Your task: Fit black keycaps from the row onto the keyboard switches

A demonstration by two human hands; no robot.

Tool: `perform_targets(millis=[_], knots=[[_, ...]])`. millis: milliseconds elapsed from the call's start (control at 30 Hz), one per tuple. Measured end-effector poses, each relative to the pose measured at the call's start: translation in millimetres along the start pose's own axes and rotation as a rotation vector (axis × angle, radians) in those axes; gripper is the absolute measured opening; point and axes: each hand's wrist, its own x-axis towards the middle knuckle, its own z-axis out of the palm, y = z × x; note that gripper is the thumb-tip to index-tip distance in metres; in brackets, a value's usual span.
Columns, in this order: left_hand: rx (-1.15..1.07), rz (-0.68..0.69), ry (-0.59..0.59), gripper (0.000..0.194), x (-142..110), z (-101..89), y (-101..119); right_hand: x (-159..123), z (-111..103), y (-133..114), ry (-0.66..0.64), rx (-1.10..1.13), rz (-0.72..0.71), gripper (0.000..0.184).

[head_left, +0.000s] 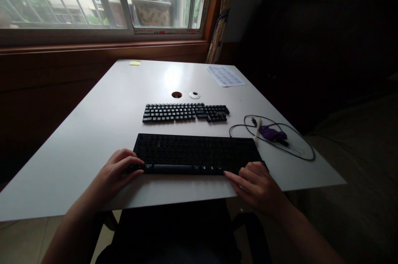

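A black keyboard base [186,150] lies near the front of the white table, with most keycaps off and the space bar [172,169] and a few bottom-row keys in place. My left hand [121,168] is closed around its front left corner, thumb at the front edge and fingers on top. At the front right, my right hand [253,181] rests on the base with one finger stretched to the bottom-row keys and the others bent over the right end. Behind the base, loose black keycaps [174,112] are laid out in keyboard rows.
A cable [311,148] loops on the right around a purple cloth-like bundle [273,133] and a pale stick [258,128]. Farther back are a round cable hole [176,95], a white disc [194,95], papers [225,76] and a yellow note [134,63]. A window [130,3] stands beyond.
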Motion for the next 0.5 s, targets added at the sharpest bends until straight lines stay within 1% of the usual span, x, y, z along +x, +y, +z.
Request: perform_targets(millis=[133,300,500], knots=[[-0.004,0.005,-0.004,0.024,0,-0.2,-1,10,-4,-1,0.003,-0.057,-0.003,0.032],[-0.001,0.009,-0.001,0.024,0,-0.3,-1,22,-8,-1,-0.067,-0.143,-0.001,0.026],[-0.005,-0.002,-0.015,0.023,-2,0.0,-1,22,-7,-9,-0.126,-0.217,-0.066,0.030]])
